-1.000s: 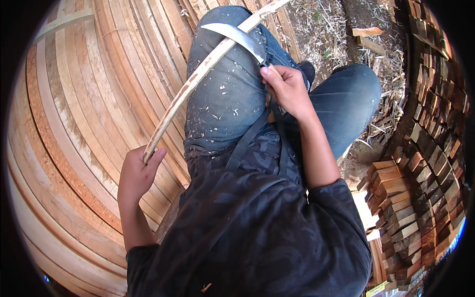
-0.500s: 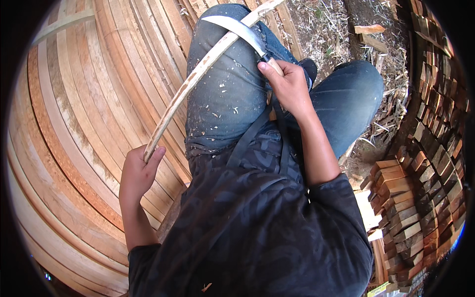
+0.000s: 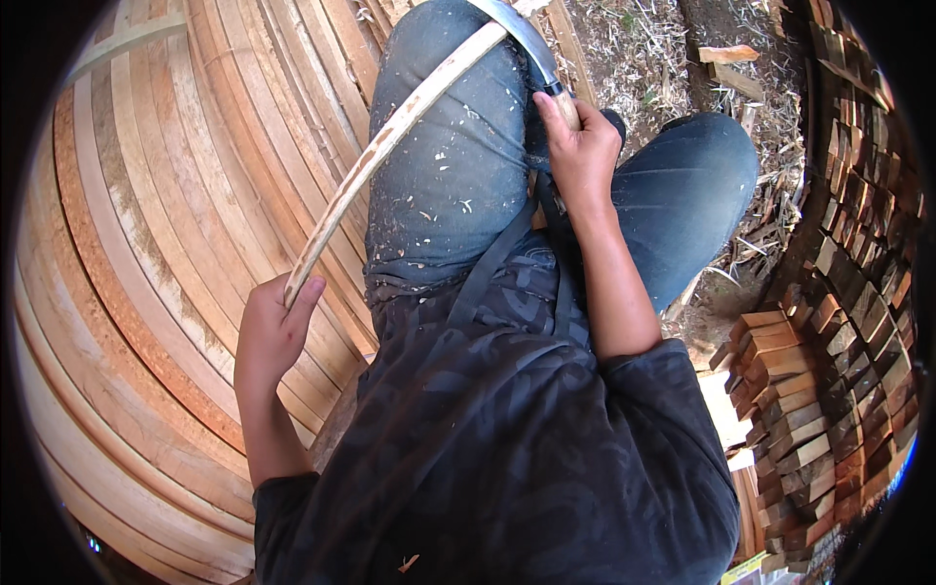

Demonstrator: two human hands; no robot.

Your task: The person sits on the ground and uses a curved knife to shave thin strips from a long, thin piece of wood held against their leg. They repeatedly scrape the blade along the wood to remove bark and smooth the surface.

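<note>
My left hand (image 3: 276, 324) is closed round the near end of a long, pale wooden stick (image 3: 395, 135) with brown patches left on it. The stick slants up to the right across my thigh in dusty jeans (image 3: 444, 185). In my right hand (image 3: 583, 156) is the wooden handle of a sickle (image 3: 531, 44), held thumb along the grip. Its curved metal blade lies across the stick near the far end, at the top of the view. Part of the blade's tip is cut off by the picture's edge.
Long sawn boards (image 3: 185, 224) lie side by side on my left. Wood shavings (image 3: 643, 68) cover the ground ahead to the right, with loose wood pieces (image 3: 731, 70) among them. Stacked wood blocks (image 3: 790, 409) rise along the right side.
My right hand has moved the sickle forward and slightly right, so its blade has shifted along the stick toward the far end. My left hand has stayed nearly in place.
</note>
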